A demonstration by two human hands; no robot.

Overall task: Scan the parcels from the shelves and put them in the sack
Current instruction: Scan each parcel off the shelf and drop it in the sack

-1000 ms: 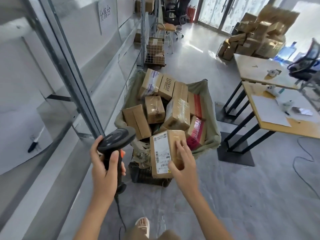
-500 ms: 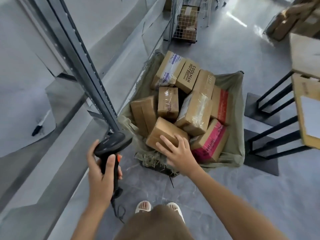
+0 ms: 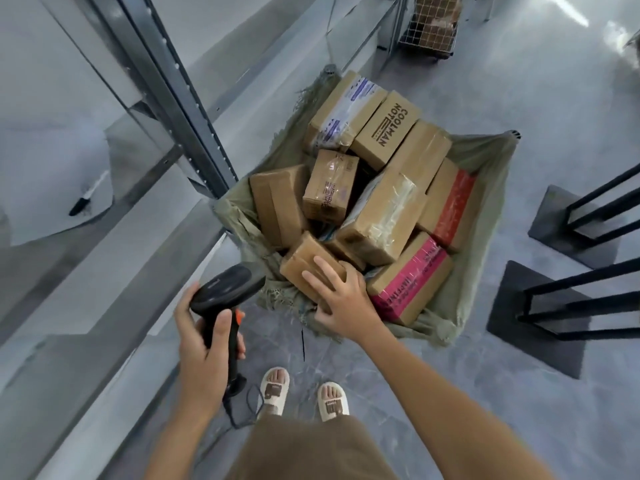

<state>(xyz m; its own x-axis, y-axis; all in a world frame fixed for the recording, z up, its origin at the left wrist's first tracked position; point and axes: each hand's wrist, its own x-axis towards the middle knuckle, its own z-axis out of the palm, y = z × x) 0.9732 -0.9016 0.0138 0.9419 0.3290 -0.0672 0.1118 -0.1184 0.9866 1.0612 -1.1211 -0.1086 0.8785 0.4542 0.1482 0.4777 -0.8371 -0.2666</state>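
A green woven sack (image 3: 485, 188) stands open on the floor, filled with several brown cardboard parcels. At its near edge lies a small brown parcel (image 3: 304, 261). My right hand (image 3: 346, 299) holds it, fingers spread over its top and thumb round its near end. My left hand (image 3: 204, 344) grips the handle of a black barcode scanner (image 3: 225, 289) with an orange trigger, held to the left of the sack. The scanner's cable hangs down toward the floor.
A grey metal shelf upright (image 3: 173, 91) and shelf boards run along the left, with a black marker (image 3: 83, 202) on one board. Black table legs (image 3: 571, 299) on floor plates stand at the right. A wire basket (image 3: 429, 26) with boxes is beyond the sack.
The small parcel went from upright in my right hand beside the scanner down onto the sack's near edge. My view tilted further downward, and the scanner stayed in my left hand.
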